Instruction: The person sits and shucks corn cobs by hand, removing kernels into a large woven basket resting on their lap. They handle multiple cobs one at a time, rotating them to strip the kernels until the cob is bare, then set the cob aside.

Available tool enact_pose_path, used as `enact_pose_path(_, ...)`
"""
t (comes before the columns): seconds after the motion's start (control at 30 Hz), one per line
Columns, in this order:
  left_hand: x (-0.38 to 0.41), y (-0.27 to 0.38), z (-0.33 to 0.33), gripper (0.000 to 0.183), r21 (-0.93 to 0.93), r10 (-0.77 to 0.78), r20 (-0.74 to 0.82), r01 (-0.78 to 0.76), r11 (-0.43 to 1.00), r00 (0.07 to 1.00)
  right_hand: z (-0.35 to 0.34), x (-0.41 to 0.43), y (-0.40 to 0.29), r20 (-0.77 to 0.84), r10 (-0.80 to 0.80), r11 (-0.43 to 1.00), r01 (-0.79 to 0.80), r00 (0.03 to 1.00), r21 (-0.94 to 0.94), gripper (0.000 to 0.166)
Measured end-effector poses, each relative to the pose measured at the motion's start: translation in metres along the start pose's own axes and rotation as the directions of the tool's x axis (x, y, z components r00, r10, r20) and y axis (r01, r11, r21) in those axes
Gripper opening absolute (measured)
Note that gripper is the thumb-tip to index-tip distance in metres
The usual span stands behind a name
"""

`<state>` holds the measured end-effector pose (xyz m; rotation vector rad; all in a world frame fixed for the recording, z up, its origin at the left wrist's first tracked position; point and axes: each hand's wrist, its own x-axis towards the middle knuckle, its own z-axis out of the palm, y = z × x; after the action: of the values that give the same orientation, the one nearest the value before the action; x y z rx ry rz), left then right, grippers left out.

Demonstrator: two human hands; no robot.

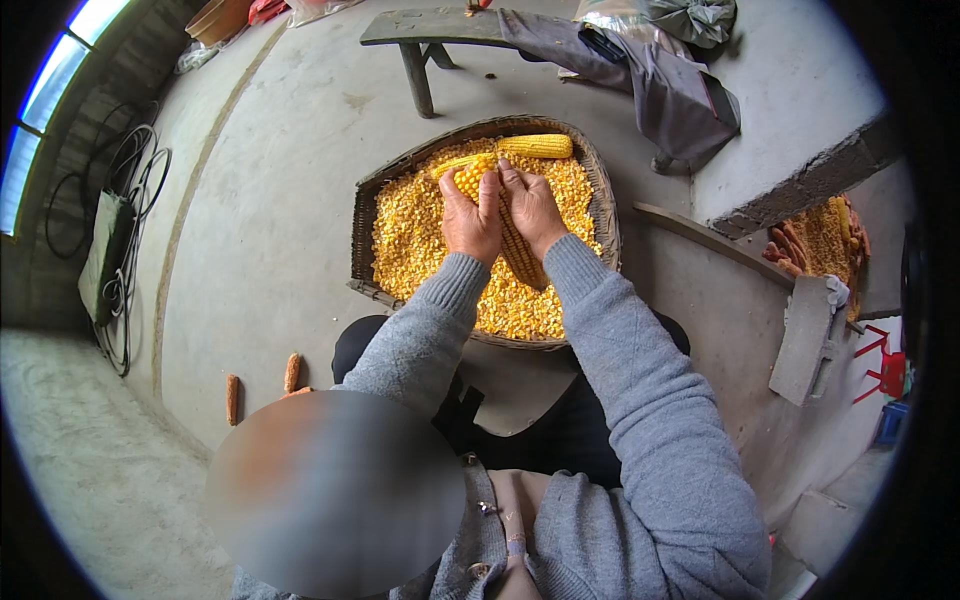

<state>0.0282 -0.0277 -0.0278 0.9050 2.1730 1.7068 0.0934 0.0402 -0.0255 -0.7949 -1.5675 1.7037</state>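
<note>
Both of my hands meet above a woven basket (610, 217) heaped with loose corn kernels (420, 240). My left hand (472, 219) grips yellow corn (471, 178), its thumb pressed against the kernels. My right hand (531, 206) closes around an ear of corn (519, 251) that slants down below the hands towards me. Whether the yellow part at the left hand belongs to this same ear is hidden by the fingers. Just behind the hands, another yellow ear (454, 163) lies partly covered. A whole ear (534, 145) rests on the kernels at the basket's far rim.
A wooden bench (435, 28) draped with grey cloth (664, 90) stands beyond the basket. Bare cobs (232, 399) lie on the floor at left. To the right are a plank (712, 244), a concrete block (806, 341) and a pile of cobs (817, 240). Coiled cable (139, 172) hangs at far left.
</note>
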Motion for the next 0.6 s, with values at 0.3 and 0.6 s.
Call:
enact_pose_path(0.3,-0.007,0.013,-0.005,0.052,-0.01,0.065,0.09,-0.064,0.998,0.994,-0.009,-0.006,-0.03,0.307,0.202,0.918,-0.289,0.93,0.273,0.049)
enact_pose_path(0.6,-0.009,0.015,-0.008,0.048,0.023,0.115,0.11,-0.118,0.993,0.987,-0.009,-0.004,-0.021,0.249,0.178,0.912,-0.255,0.952,0.322,0.051)
